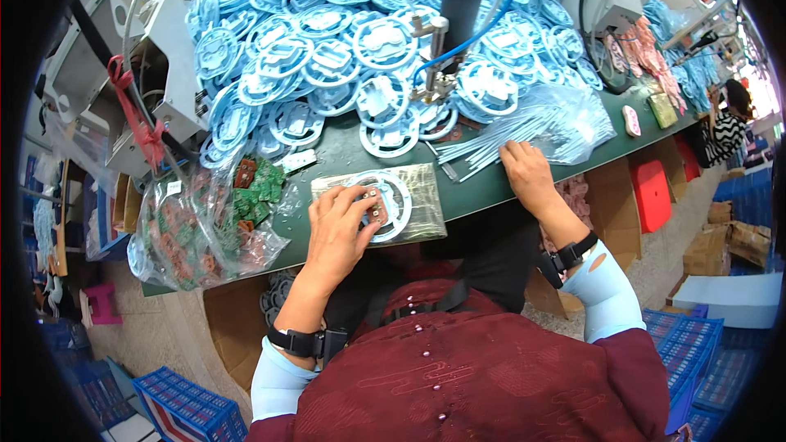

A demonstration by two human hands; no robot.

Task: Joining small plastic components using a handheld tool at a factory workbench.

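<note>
A pale blue plastic ring part (402,207) lies flat on a film-wrapped pad (426,188) at the table's front edge. Inside it sits a small reddish-brown circuit board (377,211). My left hand (337,225) reaches over the ring from the left, its fingers and thumb closed around the board. Farther right, my right hand (528,173) is at a bundle of thin pale sticks (483,150), part of which lies in a clear plastic bag (577,127). Its fingers curl down onto the sticks; the fingertips' exact hold is partly hidden.
A large heap of blue ring parts (327,57) covers the table's back. A black post (465,0) with metal fittings (434,65) and a blue hose rises there. Clear bags of green and reddish boards (258,188) lie left. A red stool (651,196) stands right, near a person (725,123).
</note>
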